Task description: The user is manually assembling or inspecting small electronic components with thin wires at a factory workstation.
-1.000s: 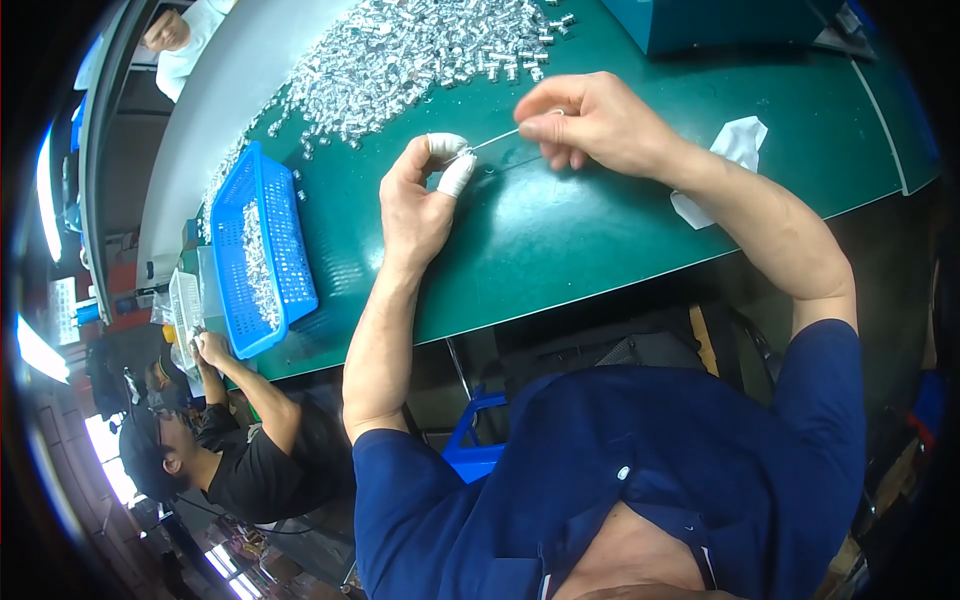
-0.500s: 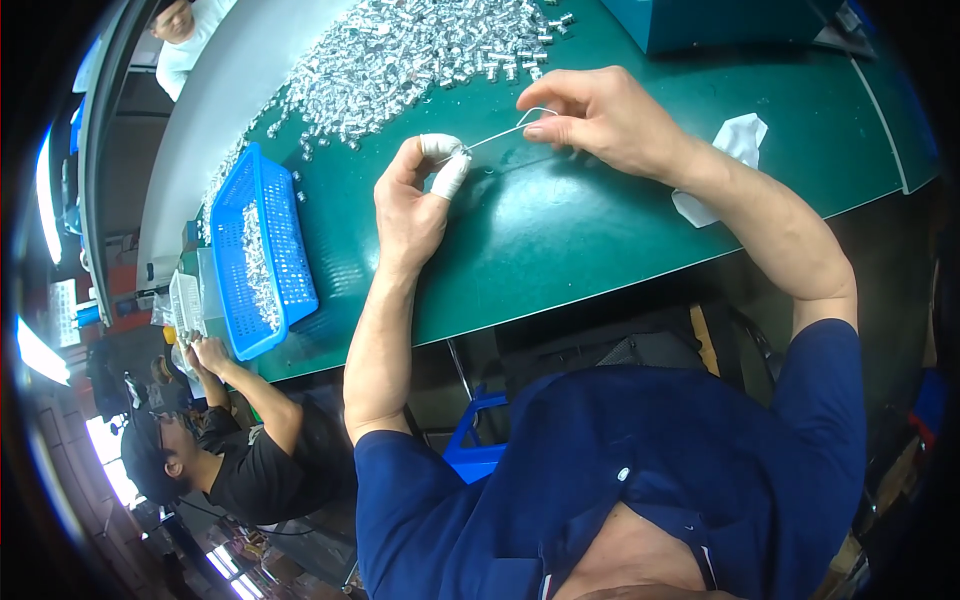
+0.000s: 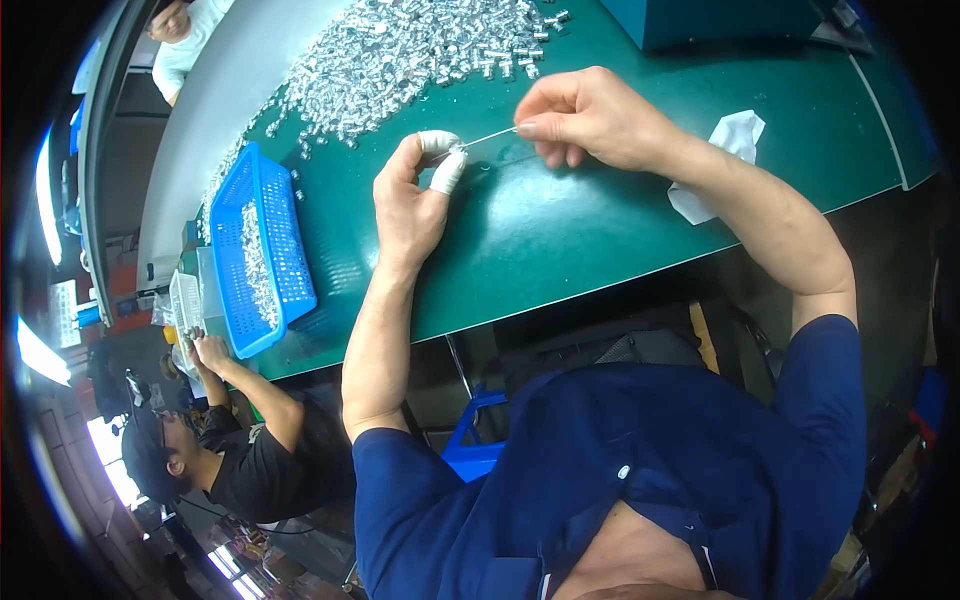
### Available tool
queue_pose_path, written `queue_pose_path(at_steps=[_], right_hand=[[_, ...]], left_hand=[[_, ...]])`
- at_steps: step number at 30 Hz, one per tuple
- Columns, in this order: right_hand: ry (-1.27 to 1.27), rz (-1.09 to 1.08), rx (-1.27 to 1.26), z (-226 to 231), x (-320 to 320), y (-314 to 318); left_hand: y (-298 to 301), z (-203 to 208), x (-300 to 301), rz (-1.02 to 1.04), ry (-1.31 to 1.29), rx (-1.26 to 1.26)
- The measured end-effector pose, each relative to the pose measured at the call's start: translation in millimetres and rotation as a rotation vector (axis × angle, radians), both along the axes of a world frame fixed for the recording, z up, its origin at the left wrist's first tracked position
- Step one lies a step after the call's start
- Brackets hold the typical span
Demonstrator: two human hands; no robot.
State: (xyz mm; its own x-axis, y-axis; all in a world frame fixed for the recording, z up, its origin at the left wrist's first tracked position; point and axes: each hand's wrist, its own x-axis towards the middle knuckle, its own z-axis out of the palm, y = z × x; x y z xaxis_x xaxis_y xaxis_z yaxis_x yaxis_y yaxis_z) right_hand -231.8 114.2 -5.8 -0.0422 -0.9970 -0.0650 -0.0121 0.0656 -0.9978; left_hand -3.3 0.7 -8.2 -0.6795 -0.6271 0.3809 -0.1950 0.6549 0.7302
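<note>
Rod, thin and straight, spans the gap between the two hands. Its bent end, visible half a second earlier above the right fingers, is now concealed by them, and the right fingertips are blurred; this suggests that the rod is being turned while the opposite end stays steadied. Right hand grips the rod between thumb and index finger, remaining fingers curled beneath. Left hand pinches a small metal part, mostly hidden, between thumb and index finger, both wearing white finger covers; the rod meets the part at this pinch. Left forearm extends almost straight forward; right elbow is bent outward, its forearm angled inward across the green table. White cloth lies partly behind the right forearm. Pile of metal parts is located ahead of the left hand. Blue basket, containing small parts, stands left of the left hand. Co-worker in black sits farther left, beyond the basket.
</note>
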Motion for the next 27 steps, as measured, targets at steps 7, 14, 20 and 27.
queue_pose_path(at_steps=[7,14,20,27], right_hand=[[0.677,-0.087,-0.693,2.9,2.9,4.3],[-0.089,0.001,0.098,5.7,-0.4,3.1],[0.944,-0.154,-0.986,3.4,-7.3,1.1],[0.627,-0.061,-0.404,6.9,2.8,3.8]], left_hand=[[-0.5,-2.1,3.3,-0.031,0.060,0.292],[1.1,3.8,-1.5,-0.029,-0.011,-0.182],[-1.5,-2.1,2.6,-0.031,0.116,0.454],[2.4,1.9,-0.9,-0.027,-0.001,-0.113]])
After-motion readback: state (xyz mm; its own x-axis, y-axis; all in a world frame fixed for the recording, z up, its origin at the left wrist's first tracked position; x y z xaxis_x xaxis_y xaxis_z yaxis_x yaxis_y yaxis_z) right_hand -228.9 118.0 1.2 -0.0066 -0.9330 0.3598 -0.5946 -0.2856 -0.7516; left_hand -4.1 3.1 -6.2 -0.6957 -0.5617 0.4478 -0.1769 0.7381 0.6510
